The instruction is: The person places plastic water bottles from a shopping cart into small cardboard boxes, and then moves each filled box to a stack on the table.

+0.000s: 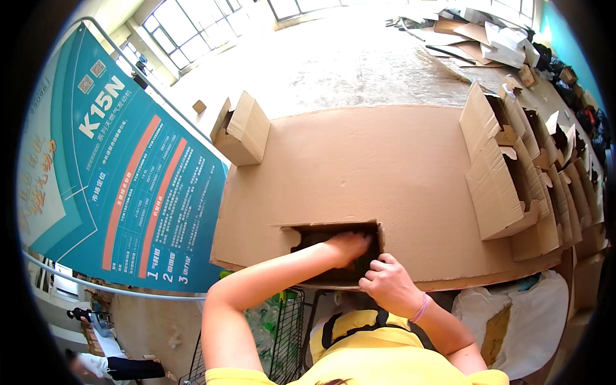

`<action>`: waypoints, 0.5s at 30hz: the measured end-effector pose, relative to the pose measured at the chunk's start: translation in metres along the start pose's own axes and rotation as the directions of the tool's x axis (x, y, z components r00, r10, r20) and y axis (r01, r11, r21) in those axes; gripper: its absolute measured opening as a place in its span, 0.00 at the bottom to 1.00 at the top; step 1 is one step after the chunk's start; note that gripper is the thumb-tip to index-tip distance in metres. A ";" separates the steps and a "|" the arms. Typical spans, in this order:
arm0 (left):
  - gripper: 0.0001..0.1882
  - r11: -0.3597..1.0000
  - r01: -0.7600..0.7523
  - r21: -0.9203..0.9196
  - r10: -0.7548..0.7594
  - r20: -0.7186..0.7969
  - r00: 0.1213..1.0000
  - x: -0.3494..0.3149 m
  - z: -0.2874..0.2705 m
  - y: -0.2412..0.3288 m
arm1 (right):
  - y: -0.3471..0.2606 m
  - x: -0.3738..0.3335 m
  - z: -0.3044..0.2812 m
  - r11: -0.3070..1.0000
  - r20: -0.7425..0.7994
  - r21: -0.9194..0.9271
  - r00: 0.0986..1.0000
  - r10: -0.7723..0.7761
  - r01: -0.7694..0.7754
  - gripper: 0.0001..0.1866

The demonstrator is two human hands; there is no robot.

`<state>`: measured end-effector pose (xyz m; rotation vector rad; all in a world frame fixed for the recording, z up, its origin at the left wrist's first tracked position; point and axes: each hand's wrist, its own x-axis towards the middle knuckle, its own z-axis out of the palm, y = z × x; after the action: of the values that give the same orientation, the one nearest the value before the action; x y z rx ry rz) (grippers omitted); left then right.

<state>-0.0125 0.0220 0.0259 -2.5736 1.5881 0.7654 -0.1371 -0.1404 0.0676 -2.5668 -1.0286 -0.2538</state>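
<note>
A small brown cardboard box (pixel 333 256) lies open at the near edge of a large cardboard sheet (pixel 359 167). My left hand (pixel 346 246) reaches inside the box, fingers pressed against its dark interior. My right hand (pixel 388 282) grips the box's near right rim, fingers curled over the edge; a pink band circles that wrist. What lies deeper in the box is hidden.
A folded small box (pixel 242 128) stands at the sheet's far left corner. A row of several open flat-folded boxes (pixel 520 179) lines the right side. A teal banner (pixel 122 173) on a metal frame stands left. A wire cart (pixel 282 333) sits below; white bags (pixel 520 314) lie lower right.
</note>
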 end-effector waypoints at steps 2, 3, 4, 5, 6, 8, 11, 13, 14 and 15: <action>0.18 0.992 0.010 0.129 -0.037 0.205 0.978 0.031 0.025 -0.016 | -0.001 -0.002 0.007 1.000 0.011 0.013 1.000 0.001 -0.001 0.04; 0.14 0.998 0.032 0.049 -0.039 0.143 0.989 0.038 0.048 -0.028 | -0.001 -0.002 0.006 1.000 -0.005 0.007 1.000 0.001 -0.001 0.04; 0.13 0.991 0.060 0.120 -0.087 0.235 0.968 0.046 0.043 -0.026 | -0.001 -0.001 0.005 1.000 -0.019 -0.001 1.000 0.003 -0.003 0.04; 0.13 0.978 0.086 0.188 -0.144 0.316 0.938 0.054 0.040 -0.023 | -0.001 -0.001 0.005 1.000 -0.029 -0.009 1.000 -0.001 0.001 0.04; 0.11 0.987 0.126 0.095 -0.147 0.259 0.955 0.064 0.062 -0.033 | 0.000 0.000 0.005 1.000 -0.035 -0.001 0.999 -0.006 0.006 0.04; 0.11 0.981 0.088 0.174 -0.129 0.245 0.961 0.067 0.040 -0.017 | 0.007 -0.001 0.007 1.000 -0.033 -0.001 0.999 0.003 -0.004 0.04; 0.11 0.989 0.083 0.122 -0.097 0.108 0.989 0.062 0.046 -0.018 | 0.007 0.001 0.003 1.000 -0.034 -0.001 0.999 -0.012 0.012 0.04; 0.11 0.993 0.090 0.080 -0.092 0.022 0.996 0.055 0.051 -0.021 | 0.008 0.005 0.001 0.999 -0.035 0.033 0.999 -0.016 0.017 0.03; 0.10 0.992 0.095 0.079 -0.096 0.008 0.995 0.049 0.045 -0.020 | 0.009 0.006 0.002 0.998 -0.031 0.055 0.999 -0.017 0.019 0.03; 0.10 0.991 0.105 0.077 -0.105 -0.007 0.994 0.040 0.038 -0.021 | 0.009 0.007 0.003 0.999 -0.026 0.049 1.000 -0.011 0.012 0.03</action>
<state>0.0047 0.0086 -0.0291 -2.5799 1.4398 0.6778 -0.1262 -0.1405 0.0647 -2.5080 -1.0280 -0.2612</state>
